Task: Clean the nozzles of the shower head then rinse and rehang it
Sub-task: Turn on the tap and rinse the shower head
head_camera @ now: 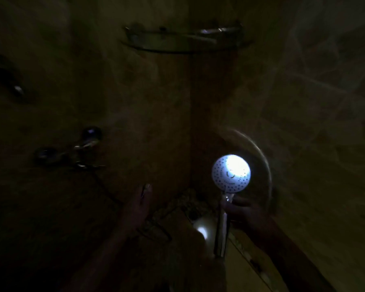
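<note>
The scene is very dark. A round white shower head [231, 172] with many small dark nozzles faces me, lit brightly on its upper right. Its chrome handle [222, 228] runs down from it. My right hand [246, 211] grips the handle just below the head. My left hand [138, 204] is raised to the left of the head, apart from it, with a thin dark object against its fingers that I cannot make out. The hose [259, 157] arcs faintly behind the head.
A corner shelf [183, 40] hangs high where two tiled walls meet. A chrome tap with two round knobs [72, 150] sits on the left wall. A bright reflection [201, 229] shows low beside the handle. A dark fixture [6, 79] is at far left.
</note>
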The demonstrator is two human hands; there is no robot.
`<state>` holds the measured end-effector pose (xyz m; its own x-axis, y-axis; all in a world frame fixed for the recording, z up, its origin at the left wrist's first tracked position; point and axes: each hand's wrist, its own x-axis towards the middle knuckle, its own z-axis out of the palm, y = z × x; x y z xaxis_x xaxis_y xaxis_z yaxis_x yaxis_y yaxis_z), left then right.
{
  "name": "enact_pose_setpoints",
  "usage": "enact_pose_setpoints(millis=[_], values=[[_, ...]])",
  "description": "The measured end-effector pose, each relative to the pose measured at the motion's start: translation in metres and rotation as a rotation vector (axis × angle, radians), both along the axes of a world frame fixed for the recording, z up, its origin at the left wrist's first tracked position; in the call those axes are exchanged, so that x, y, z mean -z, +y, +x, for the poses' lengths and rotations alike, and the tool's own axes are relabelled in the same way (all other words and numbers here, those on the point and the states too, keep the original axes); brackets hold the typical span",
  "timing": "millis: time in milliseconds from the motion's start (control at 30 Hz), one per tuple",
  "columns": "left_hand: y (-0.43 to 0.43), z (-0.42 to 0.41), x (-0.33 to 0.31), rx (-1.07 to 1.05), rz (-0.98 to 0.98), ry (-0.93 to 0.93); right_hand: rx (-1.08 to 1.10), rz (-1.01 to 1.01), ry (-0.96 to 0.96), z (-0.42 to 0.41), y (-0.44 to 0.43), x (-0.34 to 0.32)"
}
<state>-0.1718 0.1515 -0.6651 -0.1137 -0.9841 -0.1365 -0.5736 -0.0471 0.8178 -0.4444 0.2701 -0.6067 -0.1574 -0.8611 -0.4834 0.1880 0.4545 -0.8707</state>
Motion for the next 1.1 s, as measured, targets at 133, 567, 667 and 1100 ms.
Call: enact_pose_setpoints(millis=[133, 567, 667, 1100], values=[[-0.029, 0.039, -0.04, -0.105, -0.07, 0.0, 0.001, -0.016, -0.04, 0.027, -0.023, -0.032], [-0.131, 0.118, 0.037, -0.163, -0.052, -0.063, 0.06, -0.022, -0.051, 0.076, -0.068, -0.035], [-0.139, 0.123, 0.061, -0.157, -0.101, -0.106, 0.092, 0.004, -0.027, 0.078, -0.072, -0.031], [-0.122, 0.112, 0.011, -0.127, -0.026, 0.126, 0.062, 0.017, -0.015, 0.072, -0.056, -0.027]])
